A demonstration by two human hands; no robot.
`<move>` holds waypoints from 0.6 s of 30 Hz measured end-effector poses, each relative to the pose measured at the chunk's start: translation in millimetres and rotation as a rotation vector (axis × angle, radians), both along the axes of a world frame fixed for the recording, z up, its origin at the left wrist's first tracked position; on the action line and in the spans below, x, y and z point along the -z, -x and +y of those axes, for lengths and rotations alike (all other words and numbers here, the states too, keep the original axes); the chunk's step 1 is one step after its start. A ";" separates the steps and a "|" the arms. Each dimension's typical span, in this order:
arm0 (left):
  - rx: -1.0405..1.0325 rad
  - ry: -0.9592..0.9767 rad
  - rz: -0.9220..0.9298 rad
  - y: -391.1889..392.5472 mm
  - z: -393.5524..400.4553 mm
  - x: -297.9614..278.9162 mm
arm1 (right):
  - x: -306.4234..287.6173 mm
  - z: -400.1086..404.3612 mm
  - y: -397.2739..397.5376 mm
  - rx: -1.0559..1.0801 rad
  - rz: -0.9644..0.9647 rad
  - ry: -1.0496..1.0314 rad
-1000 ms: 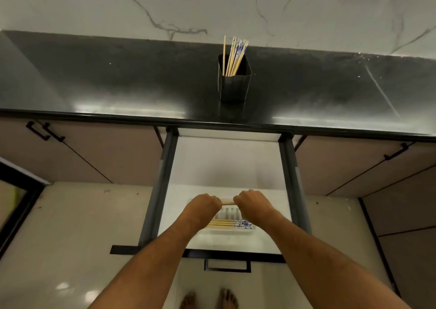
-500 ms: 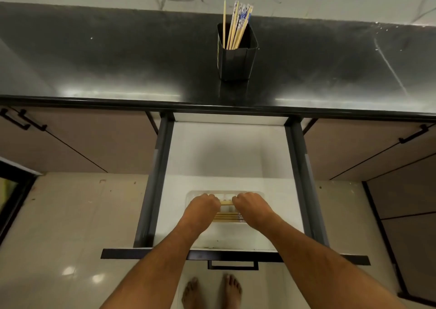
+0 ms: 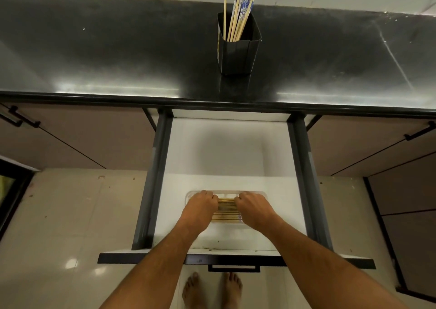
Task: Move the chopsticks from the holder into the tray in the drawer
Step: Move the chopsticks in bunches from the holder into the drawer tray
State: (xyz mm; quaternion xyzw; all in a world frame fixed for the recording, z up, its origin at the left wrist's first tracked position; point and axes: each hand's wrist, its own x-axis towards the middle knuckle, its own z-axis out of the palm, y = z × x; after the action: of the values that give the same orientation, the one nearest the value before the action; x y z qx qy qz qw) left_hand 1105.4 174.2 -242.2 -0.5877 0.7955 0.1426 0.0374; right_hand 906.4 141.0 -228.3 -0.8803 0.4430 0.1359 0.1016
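Observation:
A black square holder stands on the dark countertop with several chopsticks sticking up from it, some with blue-and-white tops. Below, the drawer is pulled out. A white tray lies near its front. My left hand and my right hand are both inside the tray, fists closed around the two ends of a pair of wooden chopsticks held crosswise. More chopsticks lie flat in the tray just in front of the held pair, partly hidden by my hands.
The black countertop runs across the view with a marble wall behind. Closed brown cabinet doors with black handles flank the drawer. The drawer's dark front panel and handle are near me, my bare feet below on the tiled floor.
My two hands have lowered the held chopsticks into the tray, closer to the ones lying there. The view has tilted down, so the holder sits higher in the frame.

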 end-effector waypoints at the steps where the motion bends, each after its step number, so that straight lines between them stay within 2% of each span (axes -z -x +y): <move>1: -0.003 0.000 0.010 0.0 -0.3 0.5 | 0.7 -0.1 0.5 -0.004 -0.009 0.001; 10: -0.048 -0.048 0.006 2.3 -0.5 11.4 | 2.9 -0.5 1.9 -0.053 -0.049 -0.008; 18: -0.077 -0.045 0.005 1.4 0.7 16.0 | 0.8 2.3 6.5 -0.005 -0.113 -0.023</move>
State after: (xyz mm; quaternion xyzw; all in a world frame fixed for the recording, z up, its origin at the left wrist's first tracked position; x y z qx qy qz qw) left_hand 1104.0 174.9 -258.3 -0.6166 0.7689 0.1633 0.0434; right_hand 899.9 143.3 -229.1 -0.8865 0.4326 0.0913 0.1364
